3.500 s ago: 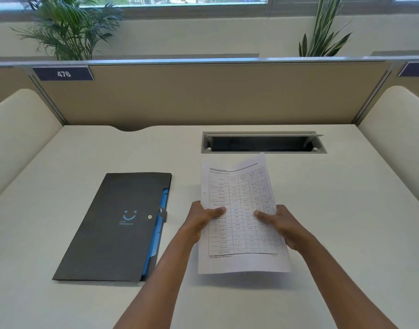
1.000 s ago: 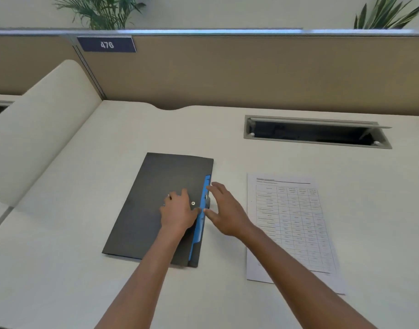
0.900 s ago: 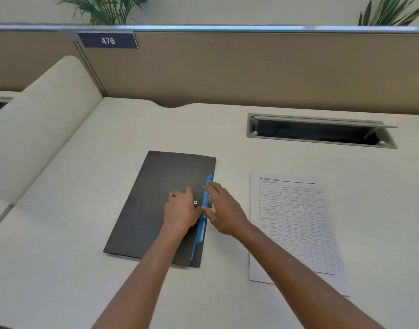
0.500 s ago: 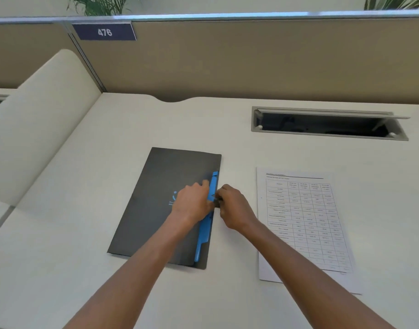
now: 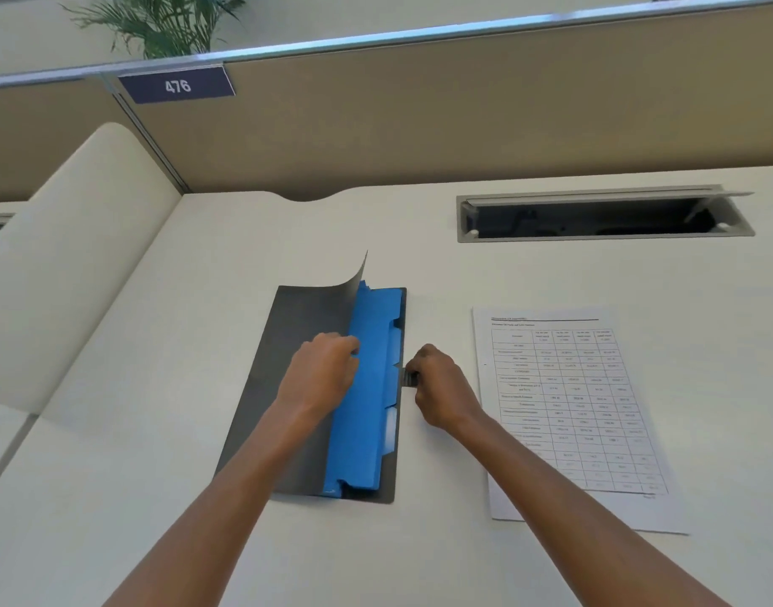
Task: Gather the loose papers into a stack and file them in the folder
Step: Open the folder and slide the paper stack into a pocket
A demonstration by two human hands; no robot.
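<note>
While the left hand [image 5: 321, 378] curls its fingers under the folder [image 5: 288, 387] cover, peeling it up off blue dividers [image 5: 367, 387], the right hand [image 5: 441, 387] pinches the closure strap [image 5: 410, 378]. The papers [image 5: 568, 409] lie stacked just beyond its knuckles. Opening is underway; next, likely slide them in.

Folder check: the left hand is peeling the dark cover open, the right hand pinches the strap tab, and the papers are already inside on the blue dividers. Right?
Not quite. The head view shows the papers lying on the desk to the right of the folder, not inside. The rest holds: left hand lifts the cover, right hand pinches the strap tab.
</note>
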